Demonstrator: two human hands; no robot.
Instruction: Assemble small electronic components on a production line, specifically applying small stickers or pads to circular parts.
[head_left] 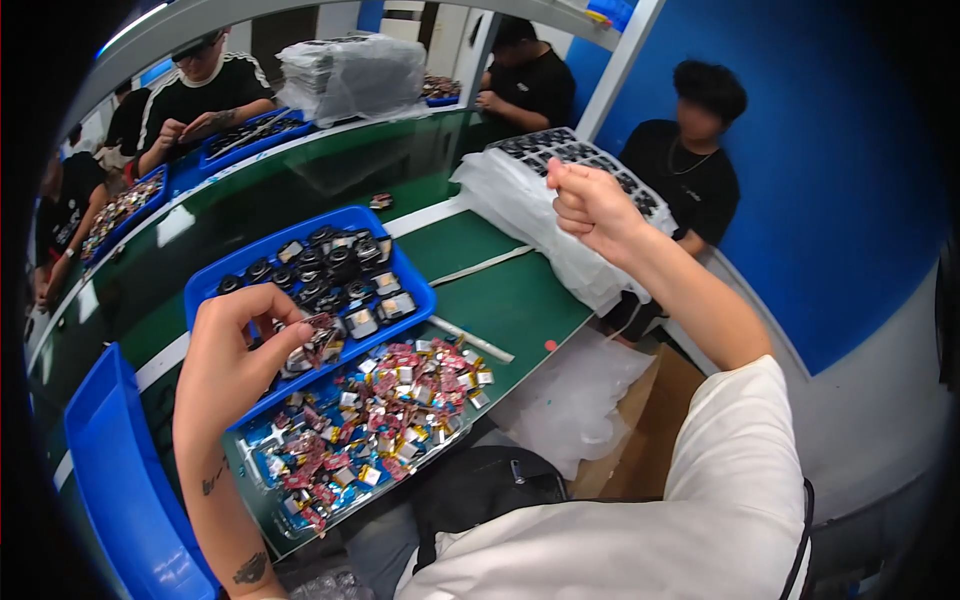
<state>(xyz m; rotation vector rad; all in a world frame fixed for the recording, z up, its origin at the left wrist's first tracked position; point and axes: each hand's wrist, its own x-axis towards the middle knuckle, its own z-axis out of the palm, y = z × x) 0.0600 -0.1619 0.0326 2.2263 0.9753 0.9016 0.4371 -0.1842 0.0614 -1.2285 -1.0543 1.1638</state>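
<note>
My left hand [232, 350] pinches a small red circuit board [320, 338] between thumb and fingertips, over the near side of a blue tray [426, 292]. In that tray lie several black round-faced device parts [343, 262], some with silvery blocks. Just nearer to me, a heap of red circuit boards with small silver battery-like packs [400, 400] spreads across a clear tray at the bench edge. My right hand [598, 208] is raised at the right with its fingers closed, in front of a grid tray of dark parts [605, 160]. Whatever its fingertips hold, if anything, cannot be made out.
White plastic wrap [535, 215] drapes below the grid tray. An empty blue bin [125, 460] stands at the left. A pale strip [472, 340] lies on the green bench [500, 290]. Across it, a person [205, 100] works; another person [690, 160] sits at the right.
</note>
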